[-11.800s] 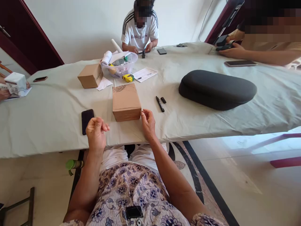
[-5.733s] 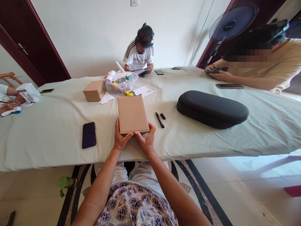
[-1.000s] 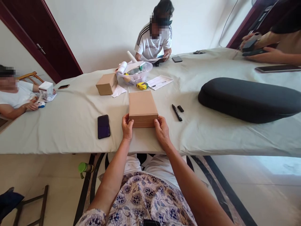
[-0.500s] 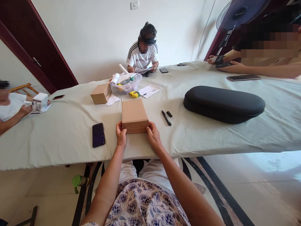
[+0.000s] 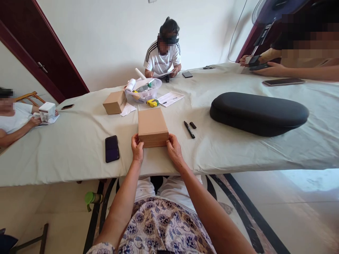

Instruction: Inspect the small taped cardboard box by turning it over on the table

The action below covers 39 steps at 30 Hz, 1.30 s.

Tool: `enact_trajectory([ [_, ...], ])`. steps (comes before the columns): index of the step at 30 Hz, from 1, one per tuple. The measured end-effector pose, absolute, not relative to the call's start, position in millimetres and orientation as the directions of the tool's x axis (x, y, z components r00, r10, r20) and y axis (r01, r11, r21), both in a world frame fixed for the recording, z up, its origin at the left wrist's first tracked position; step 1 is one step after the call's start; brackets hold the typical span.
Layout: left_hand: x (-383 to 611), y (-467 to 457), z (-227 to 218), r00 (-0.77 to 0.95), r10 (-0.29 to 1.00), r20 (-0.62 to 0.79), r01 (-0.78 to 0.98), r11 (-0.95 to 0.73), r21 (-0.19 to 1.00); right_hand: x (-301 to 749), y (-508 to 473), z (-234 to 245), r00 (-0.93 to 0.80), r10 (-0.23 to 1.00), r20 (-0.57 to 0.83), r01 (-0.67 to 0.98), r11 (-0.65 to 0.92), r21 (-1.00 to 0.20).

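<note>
Room: plain white wall [image 5: 111, 38]; dark red door [image 5: 31, 46] at upper left.
Surface: long tabletop [image 5: 66, 148] draped in wrinkled pale grey-green cloth.
Centre front: rectangular brown cardboard box [image 5: 153, 121] resting near the tabletop's front edge, between both hands.
Left hand [image 5: 137, 150]: holding the box at its near left corner, fingers bent round the side, thumb on the front face.
Right hand [image 5: 174, 150]: holding the near right corner, thumb at the front edge.
Left of box: black smartphone [image 5: 112, 149], flat, near the left hand, not touching.
Right of box: uncapped black marker pen [image 5: 189, 129], small black cap [image 5: 193, 125] just beside it; farther right, large rounded black case [image 5: 259, 113].
Behind box: yellow tape measure [image 5: 152, 103] beside a white paper sheet [image 5: 174, 97]; translucent plastic basin [image 5: 140, 99] full of mixed items; second brown carton [image 5: 114, 102] to its left.
Co-workers: one person [image 5: 162, 63] opposite, in white striped-shoulder T-shirt, holding papers; one at each side.
Below: green-lidded bottle [image 5: 94, 198].
</note>
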State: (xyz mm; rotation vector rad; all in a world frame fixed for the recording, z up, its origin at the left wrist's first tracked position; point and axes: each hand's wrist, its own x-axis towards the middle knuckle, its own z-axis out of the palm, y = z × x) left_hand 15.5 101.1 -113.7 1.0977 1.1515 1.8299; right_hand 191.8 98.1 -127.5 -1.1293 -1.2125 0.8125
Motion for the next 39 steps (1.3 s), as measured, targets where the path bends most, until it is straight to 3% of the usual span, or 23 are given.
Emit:
enact_trajectory([
  [6,17.9,100.3,-112.7,-0.398,0.873,0.282,-0.139,-0.362,0.922,188.2,98.9,-122.4,0.223,0.927,0.301,0.08,0.29,-0.954],
  [11,19.5,99.9,-112.5,-0.404,0.867,0.291,-0.157,-0.379,0.912,199.1,62.0,-102.7,0.397,0.82,0.412,0.194,0.363,-0.911],
  [13,19.7,100.0,-113.1,-0.406,0.868,0.285,-0.16,-0.374,0.913,218.3,28.4,-103.5,0.347,0.78,0.521,0.33,0.418,-0.846],
  [15,19.8,100.4,-114.1,-0.405,0.872,0.277,-0.16,-0.365,0.917,245.2,-9.2,-115.9,0.183,0.79,0.586,0.444,0.465,-0.766],
  [18,20.0,101.3,-115.3,-0.4,0.877,0.267,-0.162,-0.354,0.921,286.7,-59.3,-154.4,-0.035,0.91,0.414,0.574,0.357,-0.737],
  [22,21.1,101.5,-115.3,-0.397,0.882,0.255,-0.182,-0.348,0.92,313.5,-102.9,-204.3,0.166,0.986,0.034,0.653,-0.084,-0.753],
  [24,21.5,100.9,-114.9,-0.395,0.885,0.248,-0.194,-0.344,0.919,312.9,-117.8,-212.6,0.163,0.984,-0.077,0.615,-0.163,-0.772],
  [31,20.8,99.7,-113.6,-0.396,0.888,0.233,-0.198,-0.331,0.923,307.4,-150.1,-204.7,-0.064,0.984,-0.164,0.71,-0.07,-0.701],
  [36,22.1,99.9,-113.2,-0.397,0.888,0.233,-0.204,-0.332,0.921,327.6,-134.2,-223.6,0.098,0.982,-0.162,0.634,-0.187,-0.751],
  [39,23.0,99.8,-113.8,-0.398,0.889,0.228,-0.213,-0.331,0.919,335.0,-128.5,-229.8,0.07,0.972,-0.222,0.594,-0.22,-0.774],
])
